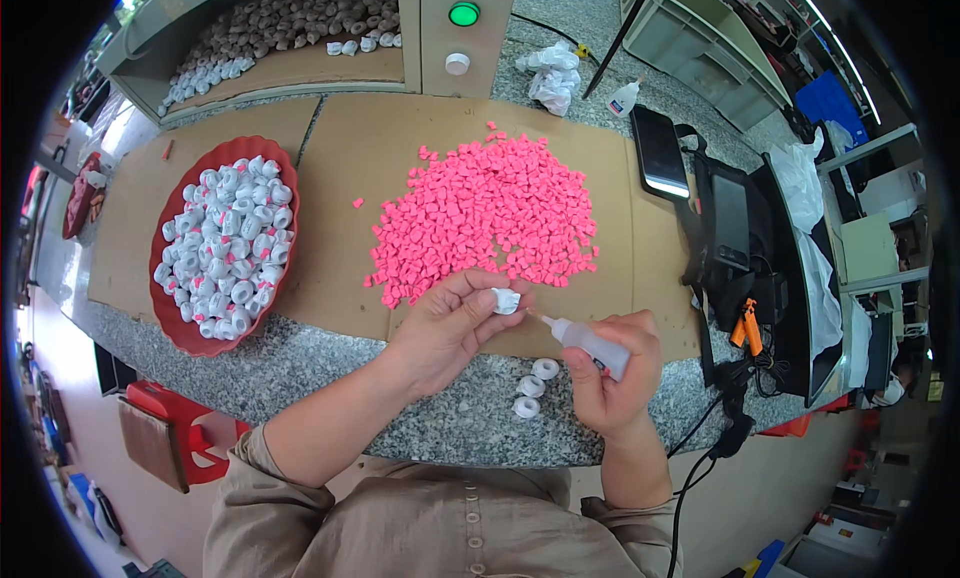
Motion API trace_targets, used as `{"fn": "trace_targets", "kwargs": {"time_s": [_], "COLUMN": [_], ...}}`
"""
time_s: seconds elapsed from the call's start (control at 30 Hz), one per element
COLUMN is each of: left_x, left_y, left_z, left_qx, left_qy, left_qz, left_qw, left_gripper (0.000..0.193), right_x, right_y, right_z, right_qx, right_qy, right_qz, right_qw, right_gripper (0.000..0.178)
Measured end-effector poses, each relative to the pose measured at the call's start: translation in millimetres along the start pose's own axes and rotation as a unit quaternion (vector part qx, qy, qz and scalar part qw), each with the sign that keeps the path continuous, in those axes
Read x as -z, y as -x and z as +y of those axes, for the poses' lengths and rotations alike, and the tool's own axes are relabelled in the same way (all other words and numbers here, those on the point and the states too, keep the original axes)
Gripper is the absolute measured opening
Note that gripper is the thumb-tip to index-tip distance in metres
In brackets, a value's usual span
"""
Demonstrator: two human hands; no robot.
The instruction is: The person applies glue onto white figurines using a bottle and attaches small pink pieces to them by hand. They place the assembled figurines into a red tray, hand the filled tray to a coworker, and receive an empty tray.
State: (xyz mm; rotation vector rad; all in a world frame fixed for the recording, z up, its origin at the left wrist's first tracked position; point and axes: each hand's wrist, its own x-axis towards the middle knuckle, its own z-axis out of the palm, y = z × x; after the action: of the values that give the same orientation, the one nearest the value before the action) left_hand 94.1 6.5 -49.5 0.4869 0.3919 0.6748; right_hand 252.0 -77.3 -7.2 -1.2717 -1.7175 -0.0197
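Between the thumb and fingers of my left hand (458, 323) is a small white ring-like piece (507, 301). My right hand (622, 366) grips a translucent squeeze glue bottle (592, 346), its narrow tip pointing at the white piece, close beside it. Whether the tip touches the piece I cannot tell. Just beyond my hands a heap of small pink pieces (490, 213) covers the cardboard. Below the bottle, three white rings (530, 386) lie in a row on the speckled stone tabletop.
To the left, a red scalloped tray (160, 293) holds many white pieces with pink bits. Behind stands a grey cabinet (440, 63) with a lit green button. A phone (657, 150), another small bottle (623, 99), a black bag (730, 218) and cables are on the right.
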Motion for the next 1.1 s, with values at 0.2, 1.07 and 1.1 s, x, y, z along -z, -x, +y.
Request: {"fn": "trace_targets", "kwargs": {"time_s": [0.2,1.07,1.1], "left_x": [-1.9,-1.2,-1.2], "left_y": [0.2,0.6,0.6], "left_z": [0.8,1.3,1.5], "left_qx": [0.001,0.007,0.006], "left_qy": [-0.018,-0.013,-0.013], "left_qz": [-0.009,-0.01,-0.01], "left_qw": [1.0,1.0,1.0], "left_gripper": [0.017,0.017,0.017], "right_x": [-2.6,-1.0,-0.5], "right_y": [2.4,1.5,1.1], "right_z": [1.6,4.0,3.7], "right_qx": [-0.061,-0.072,-0.077], "right_qy": [-0.085,-0.085,-0.088], "right_qz": [0.041,0.039,0.04], "right_qw": [0.994,0.993,0.992], "right_gripper": [0.03,0.027,0.027]}}
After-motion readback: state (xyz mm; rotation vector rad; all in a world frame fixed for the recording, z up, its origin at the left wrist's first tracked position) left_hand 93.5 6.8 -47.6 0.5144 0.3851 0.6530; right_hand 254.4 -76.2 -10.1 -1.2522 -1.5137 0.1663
